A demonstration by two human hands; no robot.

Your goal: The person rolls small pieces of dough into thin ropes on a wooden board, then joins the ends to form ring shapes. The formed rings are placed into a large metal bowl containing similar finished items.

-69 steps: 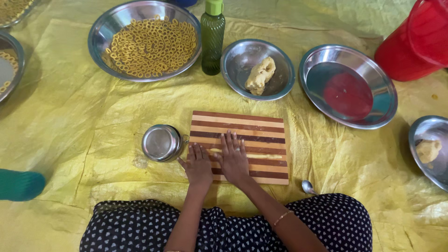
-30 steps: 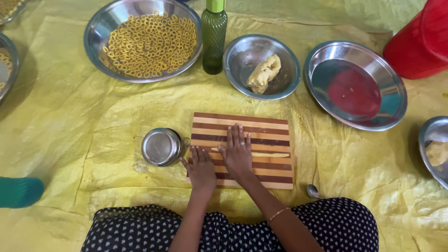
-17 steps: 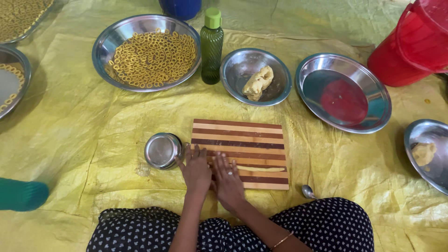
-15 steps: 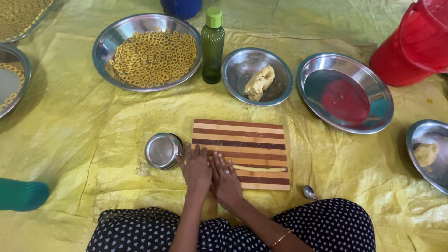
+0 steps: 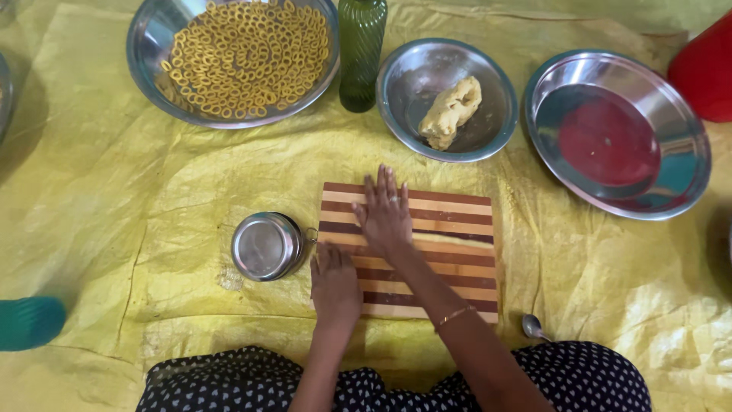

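A striped wooden cutting board point(image 5: 450, 229) lies on the yellow sheet in front of my lap. My right hand point(image 5: 385, 214) is stretched out flat, palm down, on the far left part of the board, with a ring on one finger and a bangle at the wrist. My left hand point(image 5: 335, 284) lies flat, palm down, at the board's near left edge, behind the right hand. Whatever is under either palm is hidden. A small steel cup point(image 5: 267, 246) stands just left of the board, close to my left hand.
Beyond the board stand a steel bowl of small yellow dough rings point(image 5: 236, 57), a green bottle point(image 5: 361, 49), a steel bowl with a dough lump point(image 5: 450, 111) and a bare steel pan point(image 5: 618, 133). A spoon point(image 5: 534, 328) lies by my right knee. A red container point(image 5: 705, 72) is far right.
My right hand has slid forward from beside the left hand to the far part of the board. The left hand stays near the close edge. The view has moved closer.
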